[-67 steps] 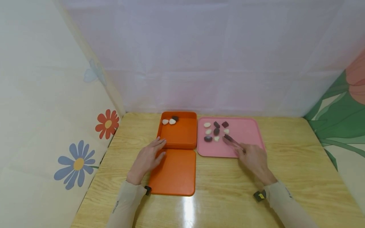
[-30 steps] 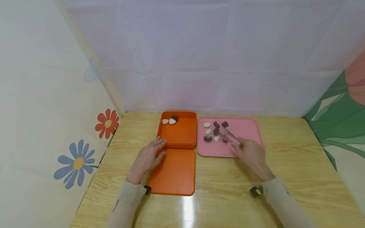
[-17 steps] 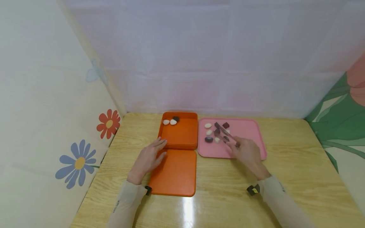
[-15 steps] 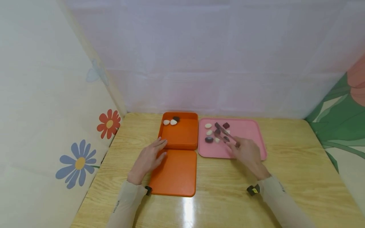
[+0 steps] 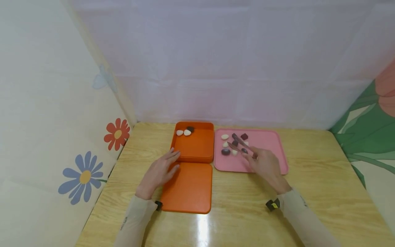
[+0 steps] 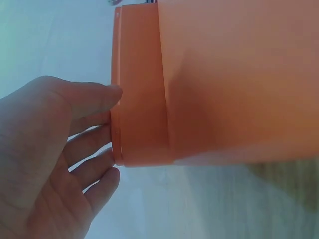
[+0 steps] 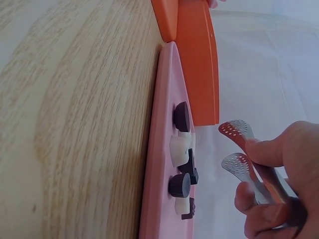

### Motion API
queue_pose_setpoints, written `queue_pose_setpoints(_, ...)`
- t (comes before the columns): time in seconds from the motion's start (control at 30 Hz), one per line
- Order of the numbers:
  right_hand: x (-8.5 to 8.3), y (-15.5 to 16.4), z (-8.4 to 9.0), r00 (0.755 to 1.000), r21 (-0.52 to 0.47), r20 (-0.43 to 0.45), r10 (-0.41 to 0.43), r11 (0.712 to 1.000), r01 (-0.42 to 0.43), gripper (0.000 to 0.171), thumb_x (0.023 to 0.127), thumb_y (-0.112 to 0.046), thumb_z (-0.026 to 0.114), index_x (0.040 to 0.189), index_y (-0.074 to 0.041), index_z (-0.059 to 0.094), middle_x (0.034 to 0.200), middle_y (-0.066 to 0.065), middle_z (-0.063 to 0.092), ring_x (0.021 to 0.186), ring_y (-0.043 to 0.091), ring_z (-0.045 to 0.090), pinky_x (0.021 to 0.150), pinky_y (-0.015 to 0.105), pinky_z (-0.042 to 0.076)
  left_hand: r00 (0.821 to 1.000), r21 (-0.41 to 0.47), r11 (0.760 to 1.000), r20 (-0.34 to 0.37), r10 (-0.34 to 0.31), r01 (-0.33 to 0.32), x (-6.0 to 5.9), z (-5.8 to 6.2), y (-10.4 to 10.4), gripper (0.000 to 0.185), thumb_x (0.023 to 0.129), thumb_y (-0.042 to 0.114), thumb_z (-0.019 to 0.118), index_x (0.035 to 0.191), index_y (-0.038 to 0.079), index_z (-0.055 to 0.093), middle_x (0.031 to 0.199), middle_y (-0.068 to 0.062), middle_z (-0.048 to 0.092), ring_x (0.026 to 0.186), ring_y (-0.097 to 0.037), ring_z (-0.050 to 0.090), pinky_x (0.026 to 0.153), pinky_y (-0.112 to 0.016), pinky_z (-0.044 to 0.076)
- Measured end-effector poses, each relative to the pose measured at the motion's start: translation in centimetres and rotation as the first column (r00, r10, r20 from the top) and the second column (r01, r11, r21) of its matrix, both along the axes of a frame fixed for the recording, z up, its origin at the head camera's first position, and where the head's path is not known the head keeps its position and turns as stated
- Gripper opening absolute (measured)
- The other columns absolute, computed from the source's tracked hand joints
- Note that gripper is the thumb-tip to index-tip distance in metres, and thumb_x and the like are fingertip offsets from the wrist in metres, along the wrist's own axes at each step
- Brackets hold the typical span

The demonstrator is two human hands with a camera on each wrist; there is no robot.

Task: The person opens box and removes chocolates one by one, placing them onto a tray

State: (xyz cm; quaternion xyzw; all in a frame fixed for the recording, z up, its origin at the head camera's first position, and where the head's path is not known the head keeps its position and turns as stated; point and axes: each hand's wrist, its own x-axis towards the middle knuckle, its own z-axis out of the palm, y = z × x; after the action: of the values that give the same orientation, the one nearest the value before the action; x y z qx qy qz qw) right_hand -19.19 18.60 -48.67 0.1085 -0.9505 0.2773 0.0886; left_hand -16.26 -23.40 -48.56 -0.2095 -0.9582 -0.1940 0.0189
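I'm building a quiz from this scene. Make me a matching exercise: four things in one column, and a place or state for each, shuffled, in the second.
Things:
1. tongs
2. left hand
3. orange box
4. pink tray

Places or states:
A. rests flat against the orange box and lid
B. holds two white pieces and one dark piece in its far corner
C. held in the right hand, tips apart
D. carries the remaining white and dark pieces

Pairs: 1-C, 2-A, 3-B, 4-D
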Motion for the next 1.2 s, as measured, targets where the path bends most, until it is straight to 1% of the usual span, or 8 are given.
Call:
queue_pose_setpoints(0.13,0.0,-0.2,0.2,1.000,0.007,0.025,-0.007,1.000,0.007,0.046,0.100,-0.043,0.075,0.134,-0.012,0.075,0.068,0.000,0.065,0.044,0.011,0.041,0.037,0.027,0.035,1.000,-0.008,1.000,0.005,-0.026,0.026,-0.1,0.1,0.0,0.055,0.103,0.020,0.074,0.153,0.006,0.059,0.160,-0.011,0.056,0.156,-0.034,0.043,0.115,-0.053,0.050)
queue_pose_setpoints(0.27,-0.1,-0.5,0.5,1.000,0.015,0.018,0.002,1.000,-0.002,0.047,0.100,-0.043,0.076,0.135,-0.012,0.075,0.067,0.000,0.064,0.045,0.010,0.040,0.038,0.026,0.034,0.999,-0.005,0.999,0.007,-0.046,0.046,-0.3,0.0,-0.1,0.055,0.103,0.020,0.074,0.154,0.008,0.059,0.159,-0.010,0.057,0.156,-0.033,0.043,0.117,-0.054,0.048)
queue_pose_setpoints(0.47,-0.6,-1.2,1.2,0.999,0.004,0.034,0.020,1.000,-0.020,0.052,0.100,-0.045,0.074,0.137,-0.009,0.073,0.065,-0.001,0.061,0.044,0.010,0.039,0.037,0.026,0.034,0.996,-0.010,0.996,-0.010,-0.090,0.090,-0.5,-0.1,-0.2,0.063,0.097,0.024,0.080,0.153,0.006,0.059,0.158,-0.013,0.057,0.155,-0.035,0.043,0.125,-0.056,0.038)
queue_pose_setpoints(0.6,-1.2,-1.8,1.7,0.999,0.006,0.011,0.037,0.999,-0.037,0.047,0.101,-0.046,0.073,0.126,-0.007,0.078,0.065,-0.001,0.062,0.046,0.011,0.042,0.039,0.027,0.035,0.994,-0.007,0.994,0.010,-0.106,0.106,-0.6,-0.1,-0.2,0.068,0.095,0.025,0.079,0.156,0.006,0.056,0.161,-0.013,0.054,0.156,-0.035,0.043,0.125,-0.056,0.038)
queue_pose_setpoints(0.83,-2.3,-3.4,3.2,0.996,0.014,-0.024,0.081,0.997,-0.081,0.048,0.099,-0.046,0.076,0.125,-0.006,0.078,0.063,-0.002,0.061,0.047,0.013,0.044,0.040,0.028,0.035,0.994,0.023,0.995,0.049,-0.097,0.096,-0.8,0.0,-0.1,0.068,0.096,0.025,0.076,0.158,0.009,0.054,0.164,-0.012,0.051,0.157,-0.035,0.040,0.123,-0.059,0.040)
queue_pose_setpoints(1.03,-3.2,-4.9,4.3,0.989,-0.001,-0.068,0.135,0.991,-0.135,0.032,0.101,-0.043,0.074,0.101,-0.012,0.077,0.062,-0.003,0.057,0.050,0.013,0.043,0.042,0.028,0.034,0.994,0.041,0.996,0.075,-0.079,0.076,-0.9,-0.1,0.0,0.059,0.104,0.027,0.072,0.158,0.010,0.054,0.163,-0.011,0.053,0.157,-0.033,0.041,0.125,-0.057,0.037)
queue_pose_setpoints(1.1,-3.5,-5.3,4.5,0.986,-0.005,-0.078,0.147,0.989,-0.148,0.031,0.102,-0.043,0.073,0.105,-0.014,0.079,0.062,-0.004,0.057,0.050,0.014,0.043,0.043,0.028,0.033,0.994,0.043,0.997,0.083,-0.072,0.069,-0.9,-0.1,0.0,0.058,0.105,0.026,0.072,0.158,0.010,0.054,0.162,-0.010,0.053,0.158,-0.032,0.041,0.126,-0.056,0.036)
queue_pose_setpoints(1.2,-4.1,-6.0,4.6,0.987,-0.004,-0.071,0.142,0.990,-0.143,0.036,0.102,-0.045,0.072,0.123,-0.017,0.079,0.062,-0.004,0.059,0.051,0.013,0.045,0.043,0.029,0.036,0.994,0.041,0.997,0.087,-0.066,0.063,-0.9,-0.1,0.0,0.059,0.104,0.025,0.072,0.158,0.010,0.054,0.162,-0.010,0.053,0.158,-0.032,0.041,0.127,-0.055,0.035)
